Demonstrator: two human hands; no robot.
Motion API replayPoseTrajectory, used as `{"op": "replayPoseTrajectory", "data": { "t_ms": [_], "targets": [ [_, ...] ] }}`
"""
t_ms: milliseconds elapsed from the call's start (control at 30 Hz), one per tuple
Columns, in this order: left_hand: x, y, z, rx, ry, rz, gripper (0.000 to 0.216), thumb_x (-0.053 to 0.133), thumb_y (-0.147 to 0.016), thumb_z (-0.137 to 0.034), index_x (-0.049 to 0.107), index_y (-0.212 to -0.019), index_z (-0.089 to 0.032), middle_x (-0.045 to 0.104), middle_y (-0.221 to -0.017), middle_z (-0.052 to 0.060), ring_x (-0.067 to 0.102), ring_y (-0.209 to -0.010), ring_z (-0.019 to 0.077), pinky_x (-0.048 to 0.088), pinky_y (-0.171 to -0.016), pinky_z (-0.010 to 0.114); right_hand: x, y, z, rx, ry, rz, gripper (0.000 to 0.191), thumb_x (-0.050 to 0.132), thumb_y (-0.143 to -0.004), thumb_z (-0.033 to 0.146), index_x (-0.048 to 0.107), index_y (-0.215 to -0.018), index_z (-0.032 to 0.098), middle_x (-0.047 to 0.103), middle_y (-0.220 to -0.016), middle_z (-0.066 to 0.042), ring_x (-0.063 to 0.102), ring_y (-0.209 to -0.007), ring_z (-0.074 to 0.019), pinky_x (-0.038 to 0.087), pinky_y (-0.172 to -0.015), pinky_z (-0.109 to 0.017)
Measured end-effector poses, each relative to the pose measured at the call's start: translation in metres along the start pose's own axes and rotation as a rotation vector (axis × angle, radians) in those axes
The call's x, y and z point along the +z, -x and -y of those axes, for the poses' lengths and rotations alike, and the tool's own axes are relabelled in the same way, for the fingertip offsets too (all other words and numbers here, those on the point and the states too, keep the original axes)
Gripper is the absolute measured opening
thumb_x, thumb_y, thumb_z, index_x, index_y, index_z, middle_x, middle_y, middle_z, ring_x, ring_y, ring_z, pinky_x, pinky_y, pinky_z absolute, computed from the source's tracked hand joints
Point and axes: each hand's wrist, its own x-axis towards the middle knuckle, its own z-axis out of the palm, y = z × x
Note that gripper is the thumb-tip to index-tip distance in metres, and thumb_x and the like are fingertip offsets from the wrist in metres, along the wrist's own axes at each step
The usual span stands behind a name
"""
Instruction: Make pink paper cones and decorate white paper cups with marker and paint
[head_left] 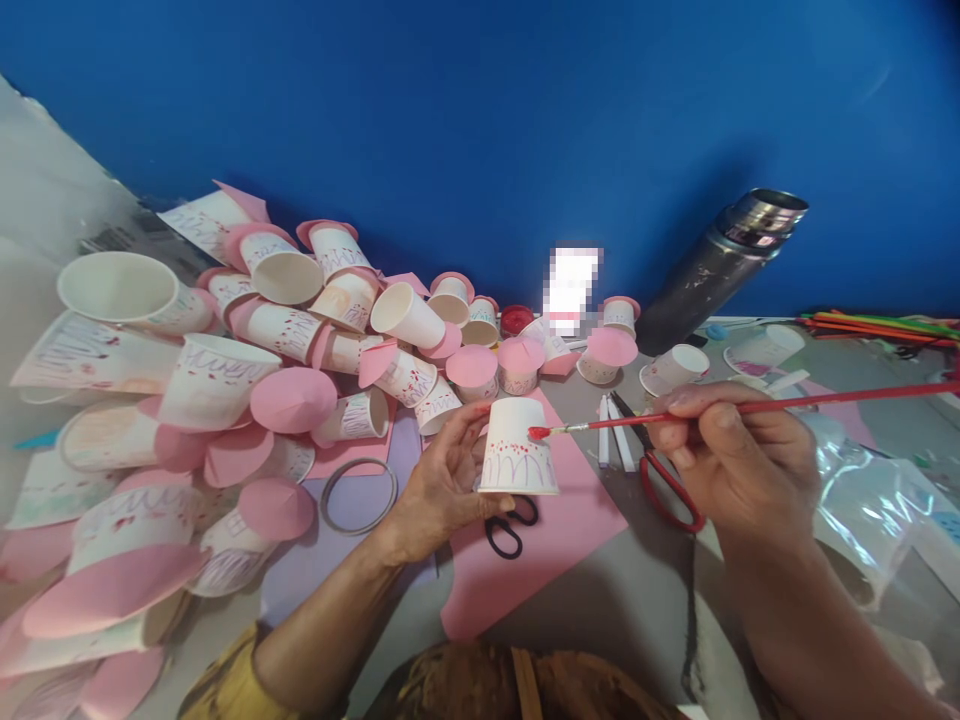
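Note:
A white paper cup (pixel 517 432), upside down, is held up by my left hand (pixel 442 478), fingers behind it and thumb near its rim. Purple loops and red dots run around its lower part. My right hand (pixel 731 460) pinches a thin red paintbrush (pixel 832 397). Its red-tipped bristles are at the cup's right side, touching it or very close. Beneath the cup, black-handled scissors (pixel 504 540) lie on a pink paper sheet (pixel 555 560). Red-handled scissors (pixel 671 500) rest below my right hand.
Decorated cups with pink paper tops (pixel 292 400) are heaped at the left. A small red paint pot (pixel 516 320), markers (pixel 615 435) and a dark flask (pixel 712 270) stand or lie toward the blue wall (pixel 480 130). A metal ring (pixel 358 496) lies on purple paper; clear plastic (pixel 870 500) is at right.

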Motion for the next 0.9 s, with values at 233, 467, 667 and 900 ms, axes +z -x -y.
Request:
{"op": "replayPoseTrajectory", "data": {
  "t_ms": [233,467,667,900],
  "targets": [
    [-0.0007,0.0006,-0.0013,-0.003,0.012,-0.012,0.084,0.096,-0.061,-0.007,0.060,-0.134,-0.031,0.062,-0.146,0.009,0.053,-0.143,0.0327,0.054,-0.108,0.039,-0.0025,0.0001,0.0000,0.010,0.011,0.000,0.017,0.072,-0.098,0.036,0.081,-0.092,0.022,0.068,-0.071,-0.003,0.058,-0.058,-0.0130,0.043,-0.047,-0.025],
    [-0.0025,0.0009,-0.0018,-0.023,0.023,-0.008,0.086,0.097,-0.061,-0.009,0.060,-0.135,-0.032,0.061,-0.146,0.010,0.059,-0.135,0.0321,0.058,-0.094,0.033,-0.0024,-0.0010,0.0005,-0.003,-0.007,-0.019,0.015,0.072,-0.098,0.033,0.081,-0.092,0.023,0.068,-0.070,-0.003,0.057,-0.059,-0.0138,0.041,-0.046,-0.025],
    [-0.0027,0.0006,-0.0004,-0.029,0.043,-0.025,0.088,0.098,-0.060,-0.012,0.060,-0.137,-0.031,0.060,-0.147,0.011,0.056,-0.138,0.0340,0.057,-0.097,0.035,-0.0015,-0.0007,0.0003,0.015,-0.008,0.006,0.016,0.072,-0.099,0.034,0.081,-0.092,0.023,0.067,-0.068,-0.003,0.055,-0.056,-0.0136,0.040,-0.046,-0.026],
    [-0.0041,0.0025,0.0002,-0.067,0.079,-0.010,0.090,0.098,-0.062,-0.014,0.056,-0.140,-0.031,0.058,-0.149,0.013,0.066,-0.123,0.0326,0.061,-0.079,0.029,-0.0006,-0.0007,0.0013,0.004,-0.016,-0.019,0.015,0.073,-0.097,0.035,0.080,-0.090,0.024,0.067,-0.068,-0.003,0.054,-0.056,-0.0144,0.038,-0.045,-0.027]
  ]
}}
